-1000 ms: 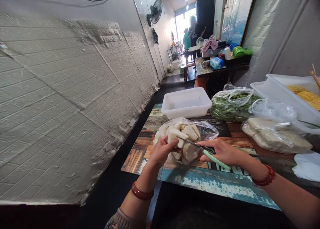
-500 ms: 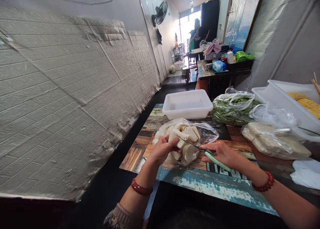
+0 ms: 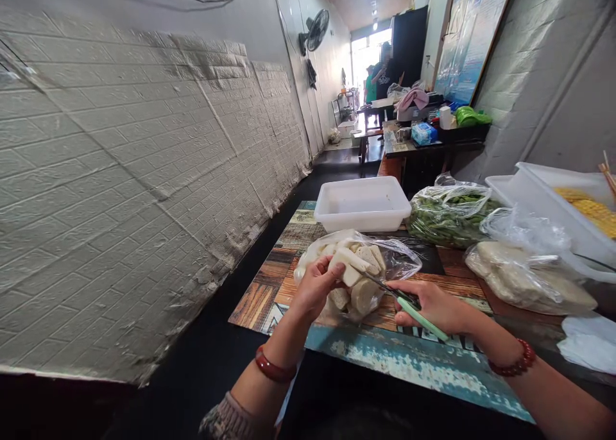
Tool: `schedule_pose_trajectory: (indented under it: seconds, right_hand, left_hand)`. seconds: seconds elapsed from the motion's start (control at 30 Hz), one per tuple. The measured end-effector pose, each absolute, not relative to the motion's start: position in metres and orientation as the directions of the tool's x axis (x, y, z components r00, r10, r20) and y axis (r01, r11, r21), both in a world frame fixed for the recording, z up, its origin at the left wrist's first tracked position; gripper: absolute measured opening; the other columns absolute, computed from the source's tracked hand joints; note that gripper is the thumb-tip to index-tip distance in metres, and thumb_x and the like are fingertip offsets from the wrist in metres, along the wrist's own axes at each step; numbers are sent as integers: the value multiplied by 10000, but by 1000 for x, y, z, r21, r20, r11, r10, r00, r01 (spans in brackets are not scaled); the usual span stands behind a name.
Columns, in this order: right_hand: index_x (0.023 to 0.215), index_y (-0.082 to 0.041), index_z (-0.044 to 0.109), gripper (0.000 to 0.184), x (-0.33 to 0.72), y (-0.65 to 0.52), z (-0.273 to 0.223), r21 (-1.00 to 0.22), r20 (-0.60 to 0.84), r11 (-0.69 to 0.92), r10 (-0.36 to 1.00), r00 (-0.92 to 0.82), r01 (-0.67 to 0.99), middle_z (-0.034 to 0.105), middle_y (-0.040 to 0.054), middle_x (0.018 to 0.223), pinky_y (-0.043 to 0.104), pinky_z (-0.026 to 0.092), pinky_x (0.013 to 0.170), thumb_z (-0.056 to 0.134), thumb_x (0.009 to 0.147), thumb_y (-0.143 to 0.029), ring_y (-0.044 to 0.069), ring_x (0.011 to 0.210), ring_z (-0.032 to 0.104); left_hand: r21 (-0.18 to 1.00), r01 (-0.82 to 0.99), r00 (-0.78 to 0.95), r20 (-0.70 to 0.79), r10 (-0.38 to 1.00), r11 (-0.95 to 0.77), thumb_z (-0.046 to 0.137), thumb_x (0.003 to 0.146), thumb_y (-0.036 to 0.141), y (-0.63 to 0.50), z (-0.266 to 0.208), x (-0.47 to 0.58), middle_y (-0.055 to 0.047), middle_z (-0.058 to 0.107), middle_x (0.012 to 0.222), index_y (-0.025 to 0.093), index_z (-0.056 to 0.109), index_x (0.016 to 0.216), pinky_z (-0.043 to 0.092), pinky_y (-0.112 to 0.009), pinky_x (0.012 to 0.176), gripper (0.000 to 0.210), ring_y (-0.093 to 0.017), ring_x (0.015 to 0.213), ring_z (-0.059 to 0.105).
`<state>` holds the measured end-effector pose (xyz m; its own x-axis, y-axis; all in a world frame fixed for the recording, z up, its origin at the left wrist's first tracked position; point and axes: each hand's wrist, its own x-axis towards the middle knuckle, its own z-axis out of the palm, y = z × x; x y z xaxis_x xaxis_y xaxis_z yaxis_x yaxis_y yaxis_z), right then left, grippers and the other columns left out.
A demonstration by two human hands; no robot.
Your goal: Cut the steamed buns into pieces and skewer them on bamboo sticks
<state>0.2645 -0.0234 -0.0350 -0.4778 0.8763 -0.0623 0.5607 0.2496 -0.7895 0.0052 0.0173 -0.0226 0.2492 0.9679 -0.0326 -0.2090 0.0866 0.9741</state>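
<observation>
My left hand (image 3: 318, 285) pinches a pale, whitish food slice (image 3: 350, 264) between thumb and fingers, over an open clear plastic bag (image 3: 403, 255). Thick, porous pieces (image 3: 362, 297) of the same pale food fill the bag; their exact kind is unclear. In my right hand (image 3: 437, 304) is a pair of scissors (image 3: 421, 317) with light green handles, its blades pointing left. The blade tips meet the right edge of the slice; whether they are parted is too small to tell.
Behind the bag stands a white plastic tub (image 3: 363, 220). To the right lie a bag of green vegetables (image 3: 450, 212), a wrapped pale block (image 3: 527, 276) and a white bin (image 3: 534, 190) with yellow food. A brick-patterned wall (image 3: 158, 190) runs along the left. People (image 3: 382, 74) stand far back.
My right hand and the scissors have shifted slightly right, the blade tips now nearer the slice's right end. My left hand keeps hold of the slice. The view has tilted a little.
</observation>
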Motion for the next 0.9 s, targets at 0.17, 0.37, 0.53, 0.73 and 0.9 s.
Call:
schedule_pose_trajectory:
  seconds: [0.17,0.37,0.53,0.73,0.9]
  right_hand:
    - [1341,-142,619,671,263,-23,-38,-815,-106,205,866,-488,542,748,47,908,290,531,698,725,751,-444,222,785,660]
    - [1345,-150,601,671,262,-23,-41,-863,-93,189,853,-514,469,740,68,1018,288,550,715,733,738,-405,220,811,674]
    - [1362,-150,598,673,261,-24,-36,-870,-88,195,842,-533,452,743,76,1049,277,555,714,735,748,-388,225,831,686]
    - [1348,-172,621,667,256,-23,-33,-856,-85,202,853,-516,476,758,67,1027,298,559,742,749,733,-396,247,866,689]
    - [1357,-158,612,683,257,-22,-35,-855,-89,212,840,-535,474,757,65,1020,303,560,744,732,739,-420,249,856,689]
  left_hand:
    - [988,-154,227,11,974,25,843,688,449,18,-23,7,-44,685,851,167,720,931,497,-258,596,391,-172,717,607]
    - [986,-163,167,4,986,24,872,646,429,19,-27,7,-27,685,814,180,658,917,478,-267,576,426,-175,680,617]
    - [985,-167,194,-6,981,39,860,655,456,17,-27,9,-11,668,765,174,627,841,479,-266,578,410,-153,634,607]
    - [992,-124,199,9,980,16,852,671,432,13,-21,10,6,652,717,167,627,849,470,-254,568,390,-137,600,589]
    - [990,-139,187,26,982,0,854,673,423,12,-20,9,6,662,736,176,632,878,462,-251,562,391,-141,612,594]
